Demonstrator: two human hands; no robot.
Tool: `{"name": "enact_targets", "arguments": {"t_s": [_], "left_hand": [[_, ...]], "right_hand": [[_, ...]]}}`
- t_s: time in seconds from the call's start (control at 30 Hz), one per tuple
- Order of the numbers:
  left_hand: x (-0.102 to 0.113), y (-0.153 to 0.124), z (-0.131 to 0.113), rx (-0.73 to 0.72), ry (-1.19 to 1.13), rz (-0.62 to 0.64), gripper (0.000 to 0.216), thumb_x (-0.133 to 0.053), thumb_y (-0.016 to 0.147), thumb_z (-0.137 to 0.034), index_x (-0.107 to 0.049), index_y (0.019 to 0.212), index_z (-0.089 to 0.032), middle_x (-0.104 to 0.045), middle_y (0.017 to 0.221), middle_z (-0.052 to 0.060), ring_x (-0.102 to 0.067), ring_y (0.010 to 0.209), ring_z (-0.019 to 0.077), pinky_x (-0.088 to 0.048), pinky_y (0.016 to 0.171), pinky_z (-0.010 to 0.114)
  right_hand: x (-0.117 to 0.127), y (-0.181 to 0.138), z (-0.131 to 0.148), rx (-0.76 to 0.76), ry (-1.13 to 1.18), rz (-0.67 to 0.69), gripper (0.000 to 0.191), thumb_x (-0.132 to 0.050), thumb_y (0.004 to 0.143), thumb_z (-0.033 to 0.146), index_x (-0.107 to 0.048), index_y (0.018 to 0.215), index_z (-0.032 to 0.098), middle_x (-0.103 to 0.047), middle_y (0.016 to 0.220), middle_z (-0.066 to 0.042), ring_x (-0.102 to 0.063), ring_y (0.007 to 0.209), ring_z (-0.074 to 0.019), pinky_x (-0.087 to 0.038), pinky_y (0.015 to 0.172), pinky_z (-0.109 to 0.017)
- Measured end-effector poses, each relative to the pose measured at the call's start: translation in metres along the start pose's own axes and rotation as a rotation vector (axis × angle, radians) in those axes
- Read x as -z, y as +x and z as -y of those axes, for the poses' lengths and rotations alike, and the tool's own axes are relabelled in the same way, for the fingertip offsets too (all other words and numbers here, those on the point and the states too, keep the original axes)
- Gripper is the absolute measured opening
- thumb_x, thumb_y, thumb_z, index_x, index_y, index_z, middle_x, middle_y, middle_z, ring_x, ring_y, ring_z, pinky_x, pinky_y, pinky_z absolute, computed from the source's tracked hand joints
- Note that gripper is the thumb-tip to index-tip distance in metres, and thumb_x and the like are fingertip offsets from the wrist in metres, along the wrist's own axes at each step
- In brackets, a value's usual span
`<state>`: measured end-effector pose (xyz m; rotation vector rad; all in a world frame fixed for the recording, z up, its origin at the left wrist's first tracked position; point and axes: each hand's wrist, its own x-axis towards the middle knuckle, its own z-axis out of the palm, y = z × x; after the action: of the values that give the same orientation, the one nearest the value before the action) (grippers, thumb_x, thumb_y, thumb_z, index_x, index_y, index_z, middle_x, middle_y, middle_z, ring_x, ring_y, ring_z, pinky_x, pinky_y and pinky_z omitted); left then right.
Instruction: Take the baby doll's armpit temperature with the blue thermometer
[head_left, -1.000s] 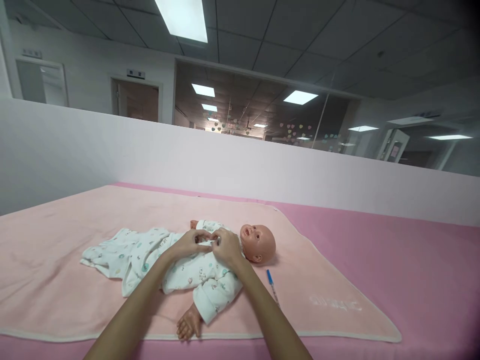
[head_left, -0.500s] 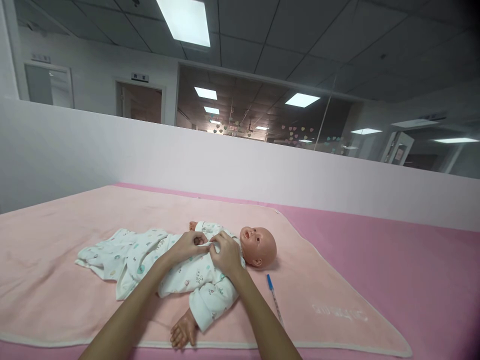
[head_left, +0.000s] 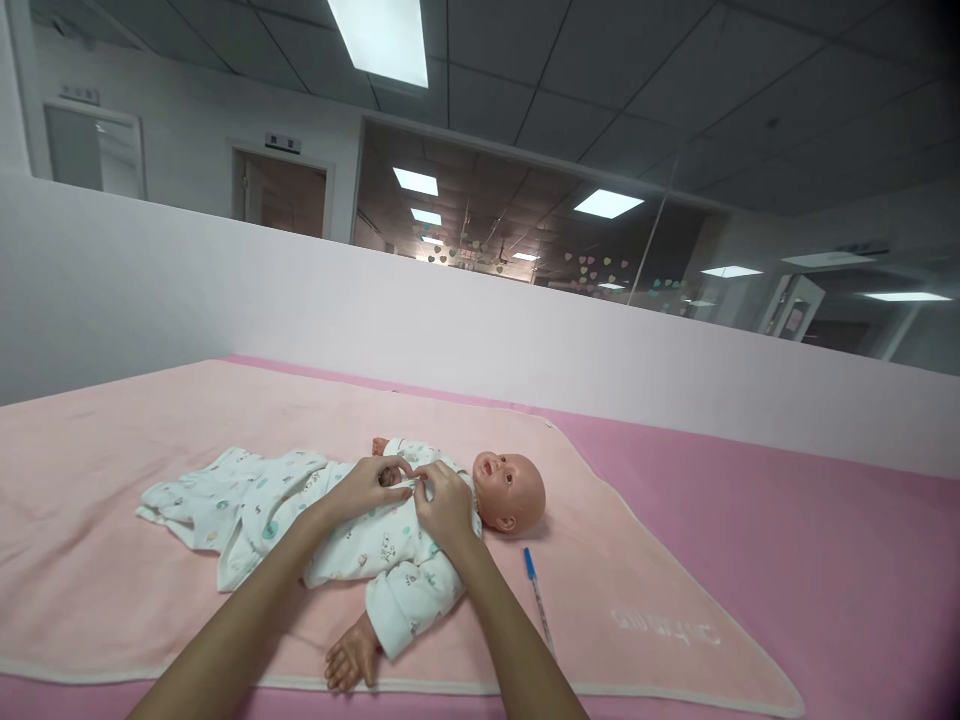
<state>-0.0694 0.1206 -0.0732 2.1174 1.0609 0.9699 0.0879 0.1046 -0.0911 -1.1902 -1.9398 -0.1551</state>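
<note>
A baby doll lies on its back on a pale pink blanket, head to the right. It wears a white printed romper. My left hand and my right hand meet on the doll's chest just below its chin. Both hands pinch the front edges of the romper there, fingers closed on the cloth. One doll hand sticks out of the near sleeve toward me.
A blue-capped pen lies on the blanket to the right of the doll. The blanket covers a darker pink surface. A white partition wall runs behind, with glass and office rooms beyond.
Both hands stay pinched on the romper at the doll's chest, with only small finger shifts. The view has drifted slightly, so the doll sits a little further left.
</note>
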Motion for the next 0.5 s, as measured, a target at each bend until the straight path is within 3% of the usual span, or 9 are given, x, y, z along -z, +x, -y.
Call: {"name": "enact_targets", "arguments": {"t_s": [0.3, 0.5], "left_hand": [[-0.0022, 0.0011, 0.0019, -0.025, 0.115, -0.071, 0.024, -0.056, 0.065, -0.037, -0.063, 0.072, -0.015, -0.044, 0.050, -0.003, -0.038, 0.050, 0.0097, -0.026, 0.047, 0.021], [-0.0052, 0.0012, -0.0005, -0.031, 0.093, -0.029, 0.022, -0.050, 0.068, -0.034, -0.059, 0.063, -0.014, -0.050, 0.054, -0.001, -0.040, 0.051, 0.0105, -0.028, 0.049, 0.022]], "right_hand": [[-0.0019, 0.0004, -0.0013, -0.002, -0.003, -0.010, 0.017, -0.045, 0.075, 0.013, -0.057, 0.082, 0.022, -0.061, 0.081, 0.001, -0.054, 0.077, -0.0126, -0.034, 0.064, -0.021], [-0.0003, 0.0000, 0.0001, 0.001, -0.012, -0.013, 0.016, -0.045, 0.076, 0.014, -0.058, 0.081, 0.022, -0.060, 0.079, 0.001, -0.054, 0.076, -0.0122, -0.033, 0.062, -0.021]]}}
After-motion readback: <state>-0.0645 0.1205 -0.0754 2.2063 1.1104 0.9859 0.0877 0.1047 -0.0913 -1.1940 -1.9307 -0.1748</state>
